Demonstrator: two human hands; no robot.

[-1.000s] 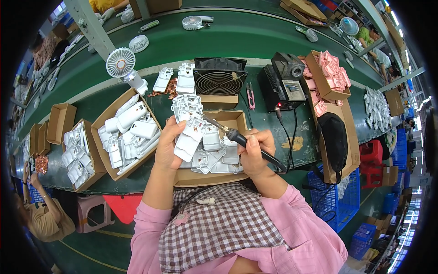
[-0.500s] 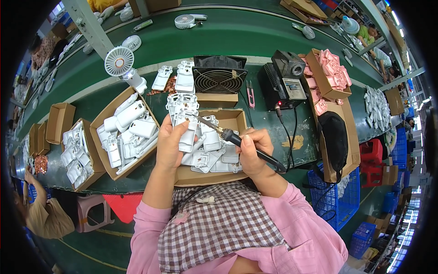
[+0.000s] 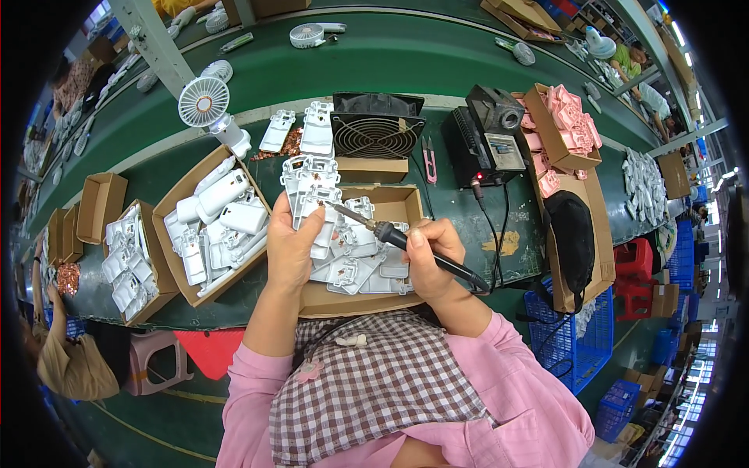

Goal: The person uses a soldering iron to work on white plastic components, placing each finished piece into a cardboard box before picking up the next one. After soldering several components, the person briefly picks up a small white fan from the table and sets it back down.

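Observation:
My left hand is closed on a white plastic housing with small coppery parts on it, thumb on top. In my right hand is a soldering iron, held like a pen with its cord trailing right. The iron's tip points left and meets the housing near my left thumb; whether it touches cannot be made out. Beneath my hands sits a cardboard box with several white housings in it. Beyond my left hand, another white housing lies near a small pile of copper pieces.
A black fan, pink-handled tweezers and a soldering station stand behind. White parts fill a box at left; pink parts are boxed at right. A green conveyor runs beyond, with a handheld fan on it.
The iron's tip has shifted slightly left and down, toward my left thumb. Both hands keep their holds. On the conveyor, the handheld fan has moved a little left.

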